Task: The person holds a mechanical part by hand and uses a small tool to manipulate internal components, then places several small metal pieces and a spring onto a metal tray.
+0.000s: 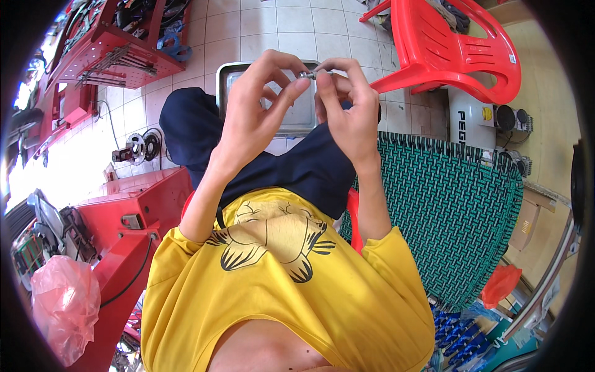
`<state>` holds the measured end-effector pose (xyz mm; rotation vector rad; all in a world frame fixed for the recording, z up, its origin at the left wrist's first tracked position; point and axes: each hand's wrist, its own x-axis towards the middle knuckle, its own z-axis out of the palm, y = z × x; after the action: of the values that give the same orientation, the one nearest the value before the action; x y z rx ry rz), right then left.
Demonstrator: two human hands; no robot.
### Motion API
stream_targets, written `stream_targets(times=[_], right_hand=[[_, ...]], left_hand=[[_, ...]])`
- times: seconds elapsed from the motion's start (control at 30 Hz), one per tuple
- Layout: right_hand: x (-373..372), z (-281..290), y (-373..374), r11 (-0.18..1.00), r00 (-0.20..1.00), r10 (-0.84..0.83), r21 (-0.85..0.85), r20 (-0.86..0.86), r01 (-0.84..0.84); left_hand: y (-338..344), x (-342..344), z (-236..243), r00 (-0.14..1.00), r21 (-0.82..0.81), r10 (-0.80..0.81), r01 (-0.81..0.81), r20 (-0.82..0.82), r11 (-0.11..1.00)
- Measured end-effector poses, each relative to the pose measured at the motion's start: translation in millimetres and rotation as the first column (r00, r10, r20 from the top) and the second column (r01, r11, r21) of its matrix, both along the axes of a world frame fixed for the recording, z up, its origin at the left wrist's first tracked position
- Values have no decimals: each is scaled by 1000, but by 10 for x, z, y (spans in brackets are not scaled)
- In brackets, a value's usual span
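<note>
Above a shallow metal tray (288,119) I hold a small silvery metal part (308,75) between both hands. My left hand (255,111) is closed in a pinch, its thumb and forefinger on the part's left end. From the other side, my right hand (348,115) pinches the right end with thumb and forefinger. The part is too small to name its kind. Behind the hands, much of the tray is hidden, and my dark-trousered knees stand on both sides of it.
A red plastic chair (462,59) stands at the far right, by a grey tank (471,115). A green woven seat (449,217) lies at my right. On the left are a red tool cabinet (133,208), a crankset (145,146) on the floor and a red tool rack (114,53).
</note>
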<state>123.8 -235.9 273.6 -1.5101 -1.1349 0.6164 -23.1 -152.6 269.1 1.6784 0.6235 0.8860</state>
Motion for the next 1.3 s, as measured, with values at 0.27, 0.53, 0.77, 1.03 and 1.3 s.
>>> stream_targets(times=[0.27, 0.53, 0.77, 1.03, 1.3], right_hand=[[53, 60, -31, 994, 994, 106, -31, 5, -106], [57, 80, -79, 984, 983, 169, -50, -73, -173], [101, 52, -112, 972, 966, 219, -53, -140, -228], [68, 65, -95, 986, 978, 156, -42, -138, -163], [62, 36, -70, 997, 998, 68, 39, -13, -68]], left_hand=[[30, -41, -23, 999, -27, 18, -17, 31, 999], [43, -24, -19, 991, 106, 89, -100, 102, 989], [42, -18, -54, 981, 124, 144, -160, 129, 979], [25, -11, -63, 976, 79, 153, -166, 153, 983], [22, -7, -48, 987, 22, 110, -113, 119, 993]])
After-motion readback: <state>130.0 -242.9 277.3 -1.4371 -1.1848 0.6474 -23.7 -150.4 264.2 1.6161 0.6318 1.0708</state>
